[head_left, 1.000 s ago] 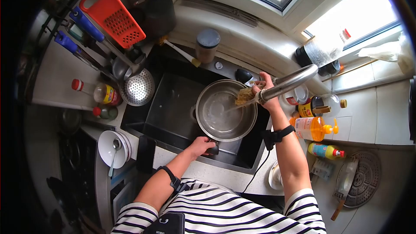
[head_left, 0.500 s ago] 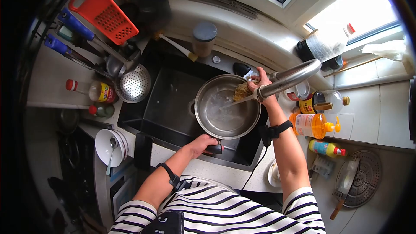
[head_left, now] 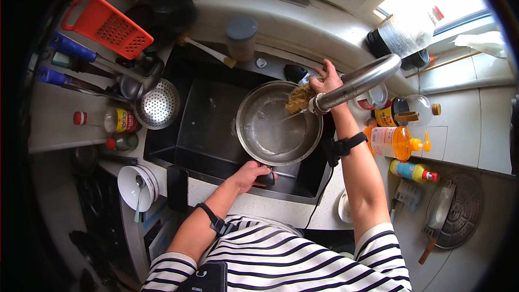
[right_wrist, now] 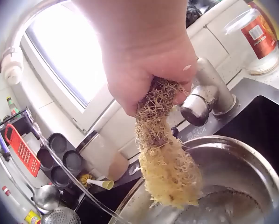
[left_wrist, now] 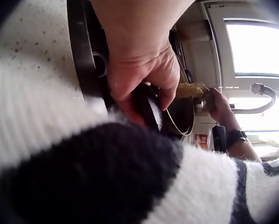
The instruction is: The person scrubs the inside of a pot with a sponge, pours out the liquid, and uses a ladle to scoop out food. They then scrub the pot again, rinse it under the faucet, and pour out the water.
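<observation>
A round steel pan (head_left: pixel 278 124) is held over the dark sink, some water in its bottom. The left hand (head_left: pixel 250 176) grips its black handle (head_left: pixel 266 178); in the left wrist view, the fingers of the left hand (left_wrist: pixel 144 74) curl round the handle (left_wrist: pixel 148 107). Above the pan's far right rim, the right hand (head_left: pixel 327 82) holds a yellowish fibrous scrubber (head_left: pixel 299 99). In the right wrist view, the right hand (right_wrist: pixel 151 65) grips the scrubber's top (right_wrist: pixel 158 100), while its frayed end (right_wrist: pixel 169 175) hangs over the pan (right_wrist: pixel 242 158).
A curved metal faucet (head_left: pixel 362 84) arches beside the right hand. Bottles, one of orange liquid (head_left: pixel 390 141), stand on the right. A brush (head_left: pixel 208 51) and lidded jar (head_left: pixel 241 38) are behind the sink (head_left: pixel 200 113); bowls (head_left: pixel 130 188) and a black phone-like slab (head_left: pixel 177 188) lie front left.
The head view has shifted, so the surroundings sit differently in it. The right hand and scrubber are a little farther from the pan's near edge. Both hands keep their holds.
</observation>
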Motion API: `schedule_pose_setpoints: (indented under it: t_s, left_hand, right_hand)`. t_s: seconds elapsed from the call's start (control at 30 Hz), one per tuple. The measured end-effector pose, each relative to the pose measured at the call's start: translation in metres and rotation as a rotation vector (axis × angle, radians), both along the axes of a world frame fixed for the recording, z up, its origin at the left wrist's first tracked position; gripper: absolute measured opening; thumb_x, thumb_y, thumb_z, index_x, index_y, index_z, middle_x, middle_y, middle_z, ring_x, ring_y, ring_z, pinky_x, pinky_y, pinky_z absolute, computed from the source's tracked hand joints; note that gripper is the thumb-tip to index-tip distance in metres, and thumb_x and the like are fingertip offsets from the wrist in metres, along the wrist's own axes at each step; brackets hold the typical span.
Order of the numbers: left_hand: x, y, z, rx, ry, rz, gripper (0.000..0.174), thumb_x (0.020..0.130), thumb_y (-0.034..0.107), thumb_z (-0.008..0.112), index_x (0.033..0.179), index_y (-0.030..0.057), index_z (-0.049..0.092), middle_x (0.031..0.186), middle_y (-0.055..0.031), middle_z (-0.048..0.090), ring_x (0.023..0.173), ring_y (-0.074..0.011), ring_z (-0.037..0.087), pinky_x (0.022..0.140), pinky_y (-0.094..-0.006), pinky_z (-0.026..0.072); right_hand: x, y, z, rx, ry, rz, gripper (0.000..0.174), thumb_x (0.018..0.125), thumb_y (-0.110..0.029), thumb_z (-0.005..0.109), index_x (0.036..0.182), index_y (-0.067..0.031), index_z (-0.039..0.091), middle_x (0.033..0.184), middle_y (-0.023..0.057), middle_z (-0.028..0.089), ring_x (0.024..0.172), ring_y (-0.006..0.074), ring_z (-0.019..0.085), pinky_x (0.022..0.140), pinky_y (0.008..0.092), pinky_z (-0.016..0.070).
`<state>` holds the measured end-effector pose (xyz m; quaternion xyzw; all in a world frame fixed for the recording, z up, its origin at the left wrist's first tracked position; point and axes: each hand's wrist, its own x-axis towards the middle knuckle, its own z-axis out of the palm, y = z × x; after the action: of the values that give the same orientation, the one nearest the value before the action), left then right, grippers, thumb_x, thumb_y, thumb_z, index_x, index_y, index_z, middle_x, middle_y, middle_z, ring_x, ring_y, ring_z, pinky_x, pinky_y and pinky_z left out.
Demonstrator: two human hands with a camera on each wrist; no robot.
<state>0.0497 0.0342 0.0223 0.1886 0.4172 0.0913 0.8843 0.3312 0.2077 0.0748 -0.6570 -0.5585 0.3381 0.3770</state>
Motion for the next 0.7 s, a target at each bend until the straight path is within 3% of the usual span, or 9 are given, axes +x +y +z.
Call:
schedule_pose_setpoints:
  t_s: [0.23, 0.37, 0.4, 0.5, 0.57, 0.6, 0.7]
  left_hand:
    - [0.0, -0.003, 0.0, -0.06, -0.061, 0.07, 0.01, 0.088, 0.013, 0.058, 0.097, 0.012, 0.053, 0.11, -0.0079, 0.065, 0.099, -0.019, 0.064, 0.083, -0.0422, 0.0529]
    - [0.0, -0.004, -0.002, -0.119, -0.119, 0.133, 0.019, 0.087, 0.009, 0.056, 0.106, 0.0104, 0.055, 0.111, -0.0072, 0.063, 0.1, -0.0205, 0.065, 0.08, -0.0428, 0.0566]
    - [-0.002, -0.005, -0.009, -0.121, -0.126, 0.136, 0.02, 0.087, 0.008, 0.056, 0.107, 0.0103, 0.055, 0.109, -0.0064, 0.063, 0.1, -0.0204, 0.065, 0.079, -0.0424, 0.0569]
    - [-0.004, -0.005, -0.019, -0.107, -0.126, 0.137, 0.02, 0.086, 0.008, 0.056, 0.106, 0.0101, 0.055, 0.101, -0.0037, 0.062, 0.097, -0.0196, 0.065, 0.074, -0.04, 0.0581]
    - [-0.003, -0.004, -0.017, -0.085, -0.107, 0.128, 0.019, 0.086, 0.009, 0.057, 0.106, 0.0099, 0.055, 0.1, -0.0034, 0.062, 0.096, -0.019, 0.066, 0.072, -0.0389, 0.0584]
    - [-0.002, -0.004, -0.019, -0.082, -0.099, 0.129, 0.018, 0.087, 0.009, 0.057, 0.105, 0.0096, 0.055, 0.1, -0.0035, 0.062, 0.094, -0.0187, 0.066, 0.071, -0.0383, 0.0584]
    - [0.0, -0.005, -0.023, -0.073, -0.082, 0.141, 0.016, 0.088, 0.011, 0.057, 0.104, 0.0086, 0.056, 0.099, -0.0038, 0.062, 0.091, -0.0179, 0.066, 0.068, -0.0369, 0.0584]
  right_hand:
    - [-0.009, -0.017, 0.02, 0.117, -0.143, 0.0, 0.077, 0.08, -0.013, 0.066, 0.146, -0.0036, 0.026, 0.133, 0.0213, 0.051, 0.121, 0.0294, 0.053, 0.093, 0.0384, 0.0476]
    - [-0.006, -0.051, 0.002, 0.208, -0.253, 0.216, 0.053, 0.081, -0.009, 0.065, 0.132, -0.0081, 0.049, 0.113, 0.0163, 0.064, 0.105, 0.0285, 0.062, 0.089, 0.0365, 0.0487]
    - [-0.012, -0.058, -0.004, 0.327, -0.316, 0.233, 0.032, 0.083, -0.013, 0.064, 0.115, -0.009, 0.06, 0.099, 0.0148, 0.067, 0.091, 0.0318, 0.066, 0.08, 0.0395, 0.0523]
    - [-0.022, -0.081, -0.013, -0.007, -0.604, 0.424, 0.034, 0.081, -0.011, 0.064, 0.115, -0.0096, 0.061, 0.097, 0.0106, 0.066, 0.084, 0.0298, 0.065, 0.076, 0.0363, 0.0526]
    - [-0.029, -0.088, -0.041, -0.213, -0.781, 0.544, 0.037, 0.078, -0.015, 0.065, 0.114, -0.012, 0.061, 0.092, 0.011, 0.065, 0.089, 0.0337, 0.064, 0.075, 0.04, 0.0534]
    - [-0.035, -0.093, -0.045, -0.119, -0.768, 0.574, 0.024, 0.083, -0.018, 0.058, 0.107, -0.0152, 0.062, 0.097, 0.0151, 0.065, 0.076, 0.0319, 0.067, 0.065, 0.0436, 0.0544]
    - [-0.049, -0.097, -0.056, -0.144, -0.925, 0.688, 0.031, 0.083, -0.016, 0.058, 0.113, -0.0164, 0.061, 0.11, 0.0157, 0.06, 0.084, 0.0309, 0.067, 0.068, 0.0408, 0.0553]
